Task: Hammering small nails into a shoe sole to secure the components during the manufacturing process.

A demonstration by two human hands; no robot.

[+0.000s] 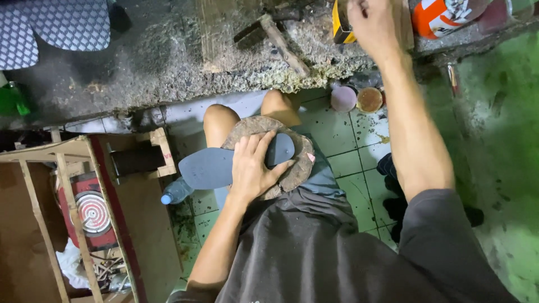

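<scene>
My left hand (254, 167) presses flat on a dark grey shoe sole (209, 165) that lies across a worn brown round pad (297, 168) on my lap. The sole's long end sticks out to the left past my knee. My right hand (371, 23) reaches up to the rough workbench (146, 62) and closes around a yellow and black container (340, 22) at the top edge; the fingers hide most of it.
A hammer (275, 35) lies on the workbench. An orange and white can (443, 15) stands at top right. Two small round tins (357, 99) sit on the tiled floor, a plastic bottle (177, 191) lies by my leg, and a wooden rack (67, 185) stands left.
</scene>
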